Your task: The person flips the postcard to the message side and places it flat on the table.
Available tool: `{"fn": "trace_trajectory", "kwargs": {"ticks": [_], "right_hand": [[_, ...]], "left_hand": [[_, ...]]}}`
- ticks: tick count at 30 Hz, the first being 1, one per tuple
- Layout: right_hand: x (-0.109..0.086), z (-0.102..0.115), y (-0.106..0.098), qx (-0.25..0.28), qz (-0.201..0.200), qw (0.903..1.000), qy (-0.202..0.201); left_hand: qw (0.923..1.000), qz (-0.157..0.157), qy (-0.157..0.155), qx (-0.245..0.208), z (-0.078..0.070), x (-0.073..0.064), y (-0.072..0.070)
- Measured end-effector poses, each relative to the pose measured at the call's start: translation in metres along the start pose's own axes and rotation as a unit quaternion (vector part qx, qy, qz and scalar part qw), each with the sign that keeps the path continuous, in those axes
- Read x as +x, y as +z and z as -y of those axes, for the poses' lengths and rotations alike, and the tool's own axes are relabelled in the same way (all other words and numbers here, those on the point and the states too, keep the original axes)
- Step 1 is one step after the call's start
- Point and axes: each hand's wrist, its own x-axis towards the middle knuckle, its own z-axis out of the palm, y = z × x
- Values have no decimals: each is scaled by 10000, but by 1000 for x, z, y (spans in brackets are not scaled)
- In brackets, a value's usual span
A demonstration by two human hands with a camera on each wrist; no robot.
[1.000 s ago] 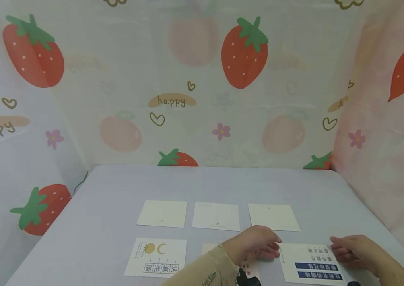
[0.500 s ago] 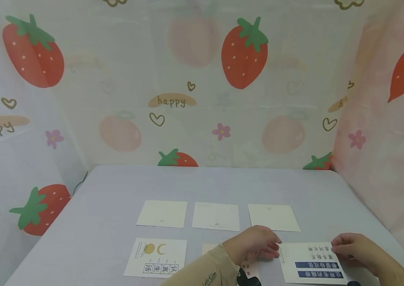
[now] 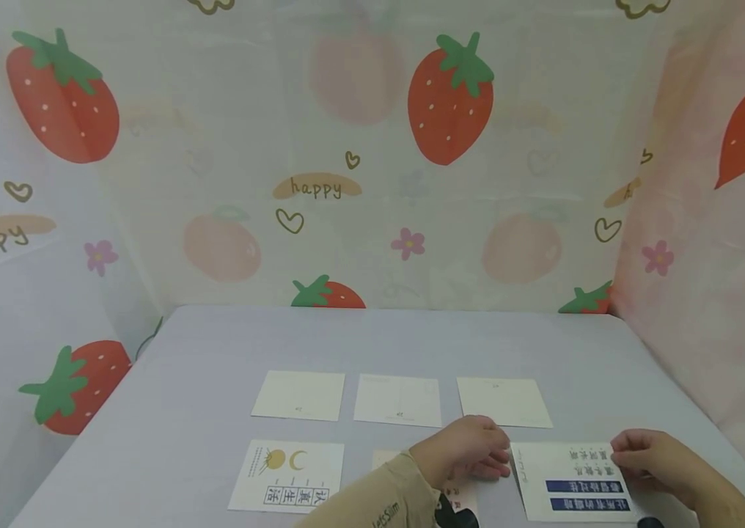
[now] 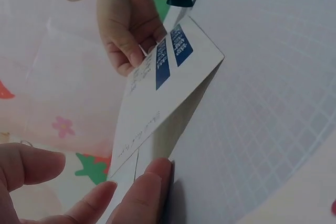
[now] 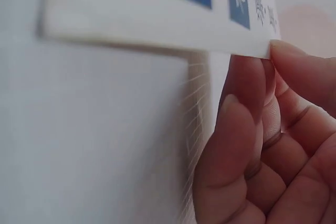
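Printed card [image 3: 572, 482]: was held raised over the table [image 3: 379, 337], near right | Right hand [image 3: 663, 466]: pinched its far-right corner, thumb against finger, seemingly to bear it up | Left hand [image 3: 468, 447]: fingers loosely parted, held nothing, beside its left edge; contact uncertain | Left wrist view revealed the gap beneath; head view did not

- The blue-banded card [image 3: 573, 484] at the right hand [image 3: 659, 466] looked like stiff paper, smooth and matt.
- The pale cards [image 3: 399, 400] beyond the left hand [image 3: 468, 449] looked like matt paper.
- The sleeve [image 3: 372, 495] behind that hand was matt cloth.
- Below both hands, the tabletop [image 3: 386, 341] looked smooth and dull.
- The backdrop [image 3: 359, 253] beyond them looked cloth-like, lightly creased.
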Motion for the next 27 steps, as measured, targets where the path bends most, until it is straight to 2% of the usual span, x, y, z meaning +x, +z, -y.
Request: {"fn": "trace_trajectory", "kwargs": {"ticks": [10, 17, 22, 27], "right_hand": [[4, 3, -1, 114, -19, 9999, -25], [6, 6, -3, 215, -25, 9997, -109], [7, 12, -3, 192, -21, 9998, -86], [8, 16, -3, 211, -43, 9997, -140]], "left_hand": [[10000, -15, 21, 42, 6, 8, 4], [9998, -16, 67, 171, 6, 7, 4], [9978, -99, 76, 648, 4, 8, 3], [9945, -180, 245, 1005, 3, 7, 2]]}}
